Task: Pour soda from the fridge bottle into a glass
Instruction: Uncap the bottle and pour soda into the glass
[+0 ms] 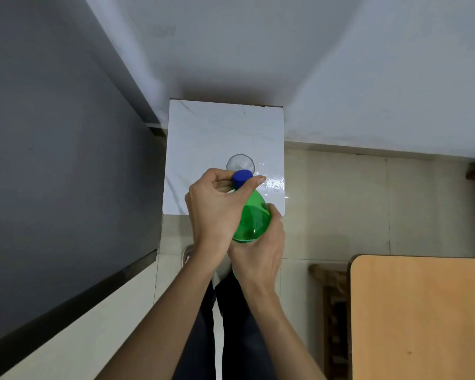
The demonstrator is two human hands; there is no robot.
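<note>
A green plastic soda bottle (253, 219) is held upright in front of me, above the near edge of a small white table (200, 138). My right hand (259, 250) wraps around its body from below. My left hand (213, 209) reaches over the top, thumb and fingers pinching the blue cap (242, 178), which sits on the bottle's neck. A clear glass (240, 161) stands on the white table just beyond the cap, partly hidden by it. I cannot tell whether the glass holds anything.
A dark grey fridge side (52, 160) fills the left. A tan wooden tabletop (422, 319) is at the lower right with a wooden stool (332, 311) beside it. Wet spots (274, 183) glisten on the white table's right edge. Tiled floor lies below.
</note>
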